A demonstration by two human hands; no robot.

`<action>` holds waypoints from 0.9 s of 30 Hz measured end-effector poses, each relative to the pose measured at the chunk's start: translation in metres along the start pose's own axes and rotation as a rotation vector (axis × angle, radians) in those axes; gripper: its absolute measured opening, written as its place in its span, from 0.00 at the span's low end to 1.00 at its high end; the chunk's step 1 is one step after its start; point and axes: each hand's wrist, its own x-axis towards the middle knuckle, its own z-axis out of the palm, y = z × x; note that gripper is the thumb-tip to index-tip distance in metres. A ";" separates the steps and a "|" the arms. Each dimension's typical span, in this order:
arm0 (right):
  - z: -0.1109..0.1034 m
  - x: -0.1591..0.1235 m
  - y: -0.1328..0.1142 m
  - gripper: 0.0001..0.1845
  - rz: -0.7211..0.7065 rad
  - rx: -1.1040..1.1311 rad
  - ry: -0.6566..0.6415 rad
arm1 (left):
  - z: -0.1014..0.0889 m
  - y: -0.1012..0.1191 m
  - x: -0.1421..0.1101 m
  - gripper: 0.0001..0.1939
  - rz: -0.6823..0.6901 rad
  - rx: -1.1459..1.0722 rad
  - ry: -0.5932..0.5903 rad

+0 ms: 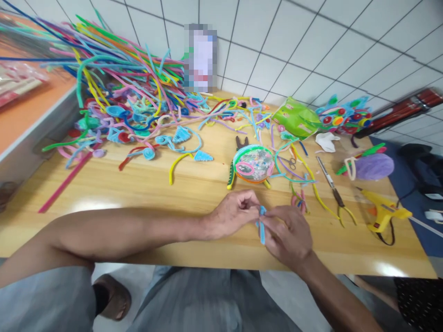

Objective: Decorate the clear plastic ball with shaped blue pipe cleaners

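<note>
Between my two hands, over the front part of the wooden table, is a light blue pipe cleaner with one straight end pointing down toward the table's edge. My left hand pinches it from the left, fingers curled together. From the right, the thumb and fingers of my right hand close on the same piece, hiding part of it. Just beyond the hands sits a round container ringed with coloured pipe cleaners. Green-and-yellow handled pliers lie partly under it.
Piled pipe cleaners fill the back left. A yellow glue gun, yellow-handled pliers, a utility knife and scissors lie to the right. Behind them are a green packet and a purple pipe-cleaner piece. Another person's patterned clothing shows lower right.
</note>
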 end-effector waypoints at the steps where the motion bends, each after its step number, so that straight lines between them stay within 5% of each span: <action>1: 0.000 0.002 0.000 0.14 0.045 0.034 -0.007 | 0.000 0.001 0.000 0.09 0.002 0.000 0.003; 6: 0.000 0.007 0.008 0.05 0.536 0.432 -0.016 | 0.000 0.005 0.000 0.06 -0.009 0.049 0.012; 8: -0.001 0.004 0.005 0.04 0.497 0.395 -0.012 | -0.001 0.005 0.000 0.06 -0.004 0.058 0.015; 13: -0.002 0.008 -0.005 0.09 0.136 0.112 0.011 | -0.001 0.006 -0.003 0.05 0.031 0.111 -0.030; 20: -0.003 0.008 0.008 0.04 0.495 0.284 0.010 | -0.002 0.007 -0.003 0.03 0.033 0.145 0.003; 27: -0.032 -0.006 0.028 0.08 0.749 0.320 0.147 | -0.003 0.002 0.000 0.07 -0.014 0.127 0.042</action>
